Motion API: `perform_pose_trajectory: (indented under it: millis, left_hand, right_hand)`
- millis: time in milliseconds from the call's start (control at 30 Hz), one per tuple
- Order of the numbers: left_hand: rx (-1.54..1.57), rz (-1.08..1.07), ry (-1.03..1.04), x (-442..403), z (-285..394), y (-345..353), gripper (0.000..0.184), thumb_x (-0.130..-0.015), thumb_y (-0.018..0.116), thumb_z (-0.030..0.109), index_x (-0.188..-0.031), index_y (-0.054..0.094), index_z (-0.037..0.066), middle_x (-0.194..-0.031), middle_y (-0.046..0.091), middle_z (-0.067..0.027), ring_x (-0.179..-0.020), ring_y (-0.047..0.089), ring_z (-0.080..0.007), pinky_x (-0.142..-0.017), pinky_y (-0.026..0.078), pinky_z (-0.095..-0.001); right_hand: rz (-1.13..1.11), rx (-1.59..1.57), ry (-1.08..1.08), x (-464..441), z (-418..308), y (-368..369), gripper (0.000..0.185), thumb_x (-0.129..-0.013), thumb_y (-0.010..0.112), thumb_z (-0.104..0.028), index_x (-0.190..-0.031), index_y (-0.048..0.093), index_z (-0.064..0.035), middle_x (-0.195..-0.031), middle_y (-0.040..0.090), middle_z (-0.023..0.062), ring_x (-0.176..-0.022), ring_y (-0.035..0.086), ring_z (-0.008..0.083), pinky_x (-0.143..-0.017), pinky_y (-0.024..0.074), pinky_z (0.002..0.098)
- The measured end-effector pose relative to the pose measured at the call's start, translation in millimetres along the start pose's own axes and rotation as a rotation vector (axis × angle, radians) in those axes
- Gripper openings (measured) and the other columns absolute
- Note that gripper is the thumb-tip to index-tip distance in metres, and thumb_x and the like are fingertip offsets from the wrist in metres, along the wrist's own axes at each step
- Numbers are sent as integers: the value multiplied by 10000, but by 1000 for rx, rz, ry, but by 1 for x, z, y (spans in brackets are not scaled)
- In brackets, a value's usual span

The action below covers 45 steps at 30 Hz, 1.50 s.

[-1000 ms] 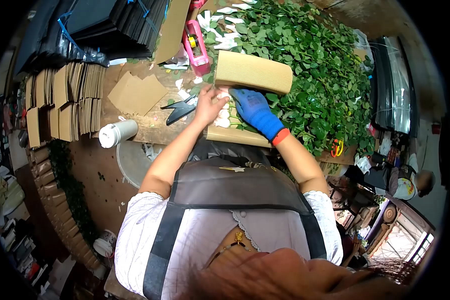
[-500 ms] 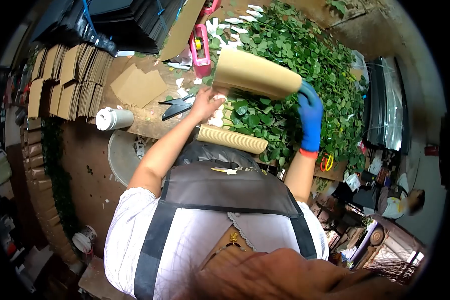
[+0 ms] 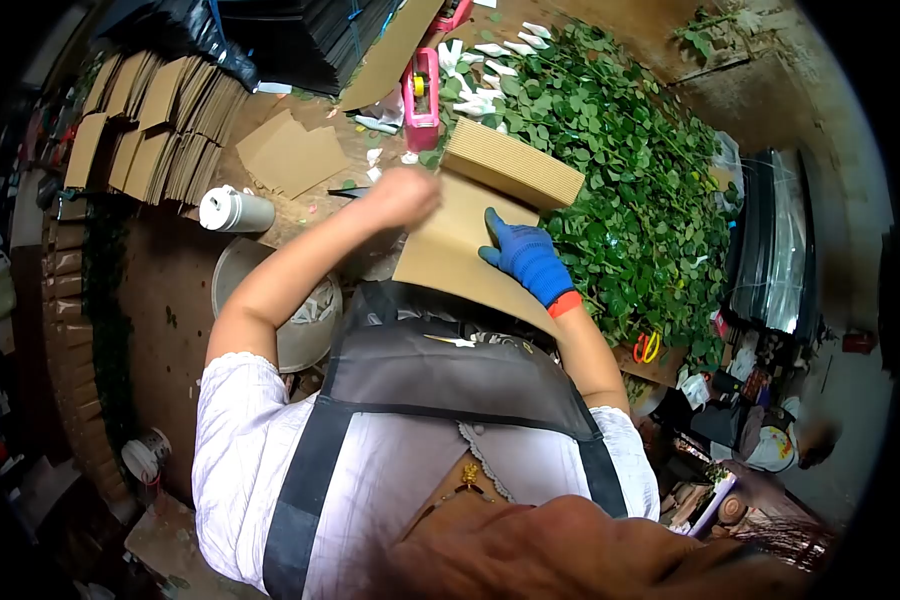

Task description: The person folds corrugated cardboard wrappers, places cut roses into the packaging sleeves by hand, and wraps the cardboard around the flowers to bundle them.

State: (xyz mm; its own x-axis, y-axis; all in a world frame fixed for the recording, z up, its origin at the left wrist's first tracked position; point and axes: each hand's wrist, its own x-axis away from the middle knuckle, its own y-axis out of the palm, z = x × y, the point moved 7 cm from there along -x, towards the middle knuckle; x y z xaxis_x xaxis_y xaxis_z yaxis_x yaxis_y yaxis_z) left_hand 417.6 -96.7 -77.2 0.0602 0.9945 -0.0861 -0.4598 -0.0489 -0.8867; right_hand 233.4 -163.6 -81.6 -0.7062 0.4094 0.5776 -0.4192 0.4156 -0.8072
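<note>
A tan cardboard sheet (image 3: 475,250) lies across the work at the table's front edge, and no flower heads show from under it. My right hand (image 3: 525,258), in a blue glove with an orange cuff, rests on the sheet with thumb and fingers apart. Bare and blurred by motion, my left hand (image 3: 405,197) is over the sheet's left edge; its fingers look curled, and whether they hold anything is unclear. Behind the sheet stands a ribbed cardboard fold (image 3: 513,162). Dark scissors (image 3: 348,191) are mostly hidden beside my left wrist.
Leafy green stems (image 3: 630,190) cover the table's right side, with white-wrapped heads (image 3: 478,100) at their left end. Around them are a pink tape dispenser (image 3: 422,105), loose cardboard (image 3: 292,155), a white lidded cup (image 3: 236,210), cardboard stacks (image 3: 175,125) and red-yellow scissors (image 3: 647,347). A person (image 3: 770,440) is at far right.
The smooth sheet has come down toward me over the pale flower heads and leaves. My gloved hand moved left from its far end onto its face. My left hand lifted away from the flower heads.
</note>
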Motion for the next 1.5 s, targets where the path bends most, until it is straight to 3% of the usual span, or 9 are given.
perform_pose_trajectory:
  millis: [100, 167, 300, 500, 633, 700, 967, 1233, 1500]
  left_hand:
    - [21, -41, 460, -4, 46, 29, 701, -897, 612, 439, -1441, 429, 37, -1467, 427, -234, -1361, 415, -383, -1120, 331, -492]
    - [-38, 13, 494, -3, 43, 41, 766, -921, 538, 541, -1516, 343, 100, -1565, 278, -230, -1449, 275, -382, -1181, 194, -508]
    - [-48, -46, 464, -5, 39, 48, 798, -857, 552, 586, -1532, 343, 214, -1588, 233, -223, -1462, 251, -370, -1187, 173, -501]
    - [-74, -83, 459, -4, 37, 61, 853, -805, 618, 517, -1547, 311, 227, -1613, 169, -207, -1467, 237, -373, -1194, 164, -510]
    - [3, -27, 454, -5, 30, 65, 823, -824, 582, 544, -1547, 304, 268, -1602, 206, -209, -1452, 270, -383, -1192, 175, -534]
    - [158, 77, 486, -5, 25, 66, 780, -847, 549, 549, -1539, 315, 275, -1594, 228, -210, -1441, 292, -390, -1182, 201, -548]
    - [279, -37, 366, -15, 24, 84, 564, -971, 426, 385, -1517, 349, 268, -1601, 213, -202, -1444, 270, -400, -1161, 204, -571]
    - [344, 41, 340, -18, 24, 104, 599, -951, 463, 449, -1510, 377, 249, -1584, 248, -216, -1428, 299, -401, -1145, 254, -544]
    - [459, -306, 393, -13, 34, 108, 669, -905, 592, 469, -1401, 450, 42, -1398, 491, -203, -1323, 445, -348, -1106, 362, -466]
  right_hand:
    - [65, 62, -43, -6, 1, 10, 718, -886, 579, -484, -1470, 340, -143, -991, 708, 157, -885, 682, 359, -751, 517, 477]
    - [120, 20, -96, 3, 1, 0, 624, -903, 575, -455, -1419, 434, -132, -990, 707, 166, -903, 682, 361, -769, 521, 464]
    - [-58, -785, -298, 48, -21, -57, 472, -897, 666, -355, -1260, 615, -58, -1127, 694, 152, -1017, 672, 258, -834, 529, 346]
    - [257, 51, -183, 34, -82, -13, 566, -747, 732, -371, -1252, 591, -159, -970, 628, 110, -919, 615, 320, -821, 510, 447]
    - [50, -85, -240, 32, -95, -47, 432, -795, 709, -324, -1196, 657, -173, -992, 690, 110, -926, 657, 303, -818, 528, 419]
    - [172, -729, -325, 12, -112, -78, 369, -858, 698, -326, -1169, 695, -128, -1014, 704, 133, -870, 686, 305, -790, 544, 391]
    - [733, 164, -797, -186, -276, -109, 607, -762, 728, -304, -1307, 517, -139, -1239, 586, 133, -965, 625, 305, -895, 460, 447]
    - [306, 193, -430, -221, -237, -88, 142, -911, 548, -249, -1015, 605, -170, -939, 681, 80, -849, 669, 267, -686, 479, 456]
    - [665, -717, -336, -36, -108, -125, 181, -874, 685, -247, -927, 670, -74, -855, 652, 108, -724, 621, 243, -669, 499, 346]
